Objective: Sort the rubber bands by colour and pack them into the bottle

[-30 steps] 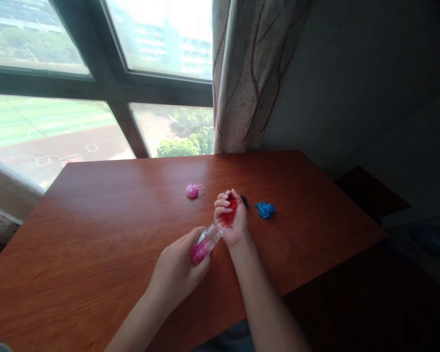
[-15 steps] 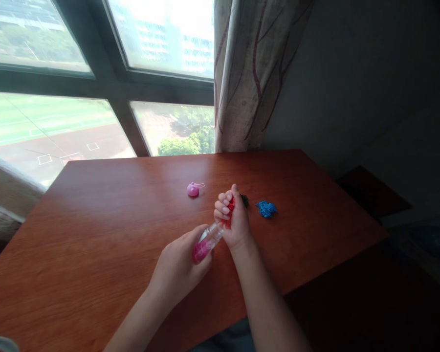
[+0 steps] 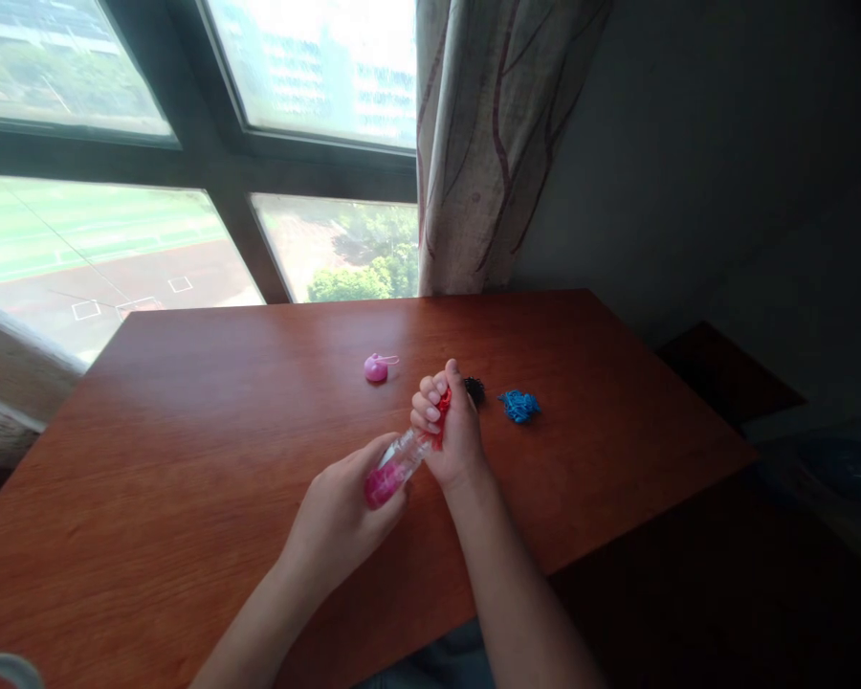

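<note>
My left hand (image 3: 341, 507) is wrapped round a small clear bottle (image 3: 396, 469) with pink contents in its lower part. The bottle is tilted, its open mouth up against the underside of my right fist. Closed with the thumb up, my right hand (image 3: 453, 431) grips a bunch of red rubber bands (image 3: 443, 407). Some of the red shows between fingers and palm and hangs down at the bottle's mouth; the rest is hidden. Just behind this hand lies a black bunch (image 3: 475, 389), partly covered. A tangled blue pile of rubber bands (image 3: 520, 407) rests to its right.
A pink domed cap (image 3: 377, 368) with a thin loop sits farther back on the brown wooden table (image 3: 208, 459). Beyond the table are a window and a curtain (image 3: 466, 191). A pale curved rim (image 3: 4, 665) shows at the lower left corner.
Both hands, with the bottle and the red rubber bands, have shifted slightly left. More of the black bunch shows behind my right hand. Both grips are unchanged.
</note>
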